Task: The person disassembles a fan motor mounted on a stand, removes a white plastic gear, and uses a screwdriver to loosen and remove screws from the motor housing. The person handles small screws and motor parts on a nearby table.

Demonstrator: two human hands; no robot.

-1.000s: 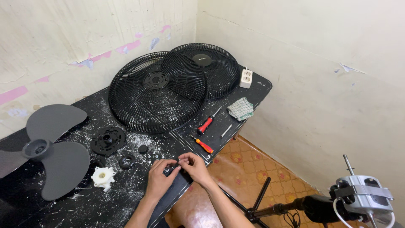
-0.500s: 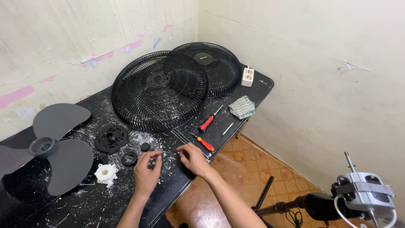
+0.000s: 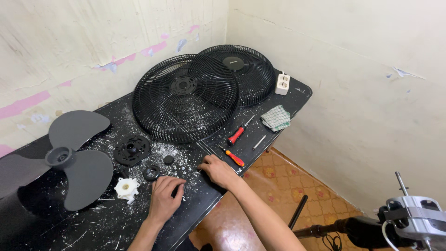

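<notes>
Black tabletop [image 3: 260, 139] speckled all over with white flecks, shoved into the corner of a room, and both hands are down flat-ish on it near the front edge. Left hand [image 3: 165, 197] lies palm down with the fingers curled a bit; something small and dark seems to sit under the fingertips, but honestly I can't tell if it's pinching anything or just resting there. Right hand [image 3: 218, 169] is also pressed to the table with loosely bent fingers, nothing visibly gripped.

Right by the left hand: a small black ring [image 3: 151, 172] just beyond the knuckles, a white plastic hub piece [image 3: 127, 188] to its left, and a little black cap [image 3: 168, 159] a bit further back. A round black plate with cutouts [image 3: 132, 149] lies behind those. Just beside the right hand is a small orange-handled screwdriver [image 3: 233, 158], and a bigger red-handled screwdriver [image 3: 238, 135] lies past that, with a thin metal rod [image 3: 259, 142] close by.

Further back, two black fan grilles [image 3: 186, 100] lean overlapping against the walls. A grey three-blade fan propeller [image 3: 69, 158] takes up the left end. A folded checked cloth [image 3: 276, 117] and a white socket block [image 3: 282, 84] are at the far right end. Off the table, lower right, a fan motor on its stand [image 3: 413, 221] pokes into view over the tiled floor.
</notes>
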